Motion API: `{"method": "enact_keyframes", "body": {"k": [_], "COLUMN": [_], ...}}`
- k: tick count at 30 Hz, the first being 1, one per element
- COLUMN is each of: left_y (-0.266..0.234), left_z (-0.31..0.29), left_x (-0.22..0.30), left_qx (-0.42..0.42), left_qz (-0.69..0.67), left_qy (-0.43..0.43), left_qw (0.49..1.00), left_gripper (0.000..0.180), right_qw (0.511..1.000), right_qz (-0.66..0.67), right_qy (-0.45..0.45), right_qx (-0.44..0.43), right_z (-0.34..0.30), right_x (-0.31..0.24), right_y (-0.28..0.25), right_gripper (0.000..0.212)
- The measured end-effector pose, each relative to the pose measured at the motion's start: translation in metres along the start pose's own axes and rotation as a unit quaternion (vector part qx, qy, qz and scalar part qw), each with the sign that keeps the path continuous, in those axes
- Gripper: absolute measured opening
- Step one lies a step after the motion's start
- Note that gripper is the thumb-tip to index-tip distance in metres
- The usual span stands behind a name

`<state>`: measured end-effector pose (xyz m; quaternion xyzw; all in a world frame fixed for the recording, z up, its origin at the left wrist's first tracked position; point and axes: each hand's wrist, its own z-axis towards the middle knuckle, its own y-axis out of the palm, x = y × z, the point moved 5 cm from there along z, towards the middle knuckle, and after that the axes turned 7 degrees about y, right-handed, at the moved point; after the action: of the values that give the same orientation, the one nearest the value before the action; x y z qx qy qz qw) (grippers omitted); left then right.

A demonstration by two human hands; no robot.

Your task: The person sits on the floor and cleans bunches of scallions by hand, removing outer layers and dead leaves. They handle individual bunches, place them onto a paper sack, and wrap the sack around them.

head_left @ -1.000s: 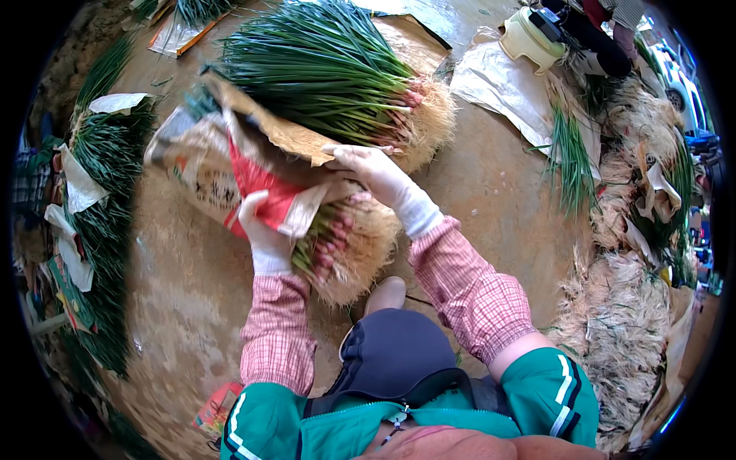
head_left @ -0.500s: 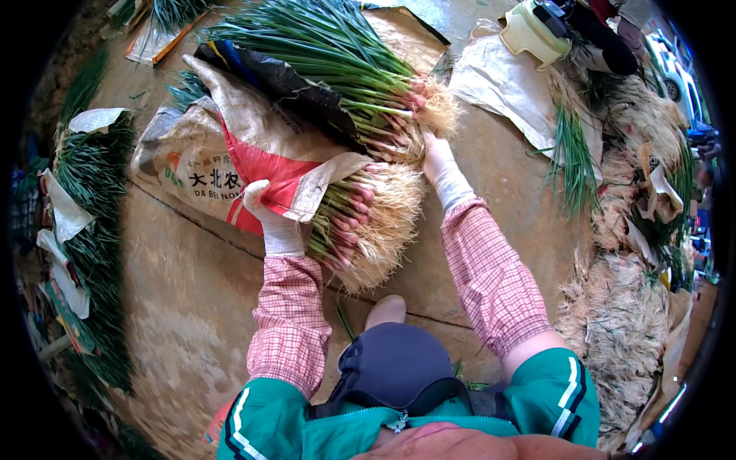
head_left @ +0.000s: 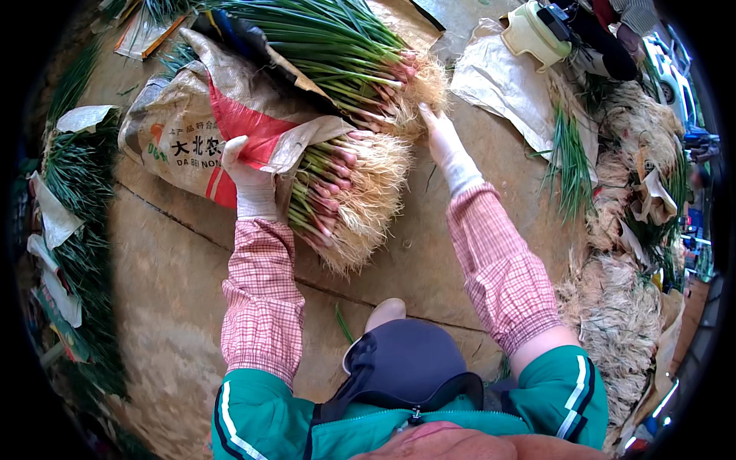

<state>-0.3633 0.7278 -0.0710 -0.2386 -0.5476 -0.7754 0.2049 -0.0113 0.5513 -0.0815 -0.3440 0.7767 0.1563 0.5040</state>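
Observation:
A bundle of spring onions with pinkish bulbs and a fringe of pale roots lies wrapped in a printed woven sack with a red band. My left hand, in a white glove, grips the sack's edge beside the stems; its thumb is on top and its other fingers are hidden. Beyond lies a larger spring onion bundle, partly covered by a dark sack flap. My right hand, also gloved, has its fingers stretched out at that bundle's roots, holding nothing.
Rows of green onion leaves with sack pieces line the left. On the right are heaped root ends, a white sheet and loose spring onions. A cream plastic stool stands near another person at the far right.
The wrapped bundle and my left hand have shifted left and slightly away from me. My right hand has drawn back a little from the upper roots, so its fingers now show.

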Motion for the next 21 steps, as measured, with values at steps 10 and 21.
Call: {"method": "enact_keyframes", "body": {"k": [10, 21], "left_y": [0.09, 0.102], "left_z": [0.024, -0.026], "left_x": [0.033, 0.034], "left_qx": [-0.089, -0.173], "left_qz": [0.61, 0.861], "left_qy": [-0.076, 0.039], "left_qw": [0.784, 0.476], "left_gripper": [0.024, 0.097], "right_qw": [0.985, 0.922], "right_qz": [-0.15, -0.367], "right_qy": [0.04, 0.053], "right_qx": [-0.072, -0.107], "right_z": [-0.227, -0.361], "right_x": [0.11, 0.133], "right_y": [-0.081, -0.189], "right_gripper": [0.051, 0.043]}}
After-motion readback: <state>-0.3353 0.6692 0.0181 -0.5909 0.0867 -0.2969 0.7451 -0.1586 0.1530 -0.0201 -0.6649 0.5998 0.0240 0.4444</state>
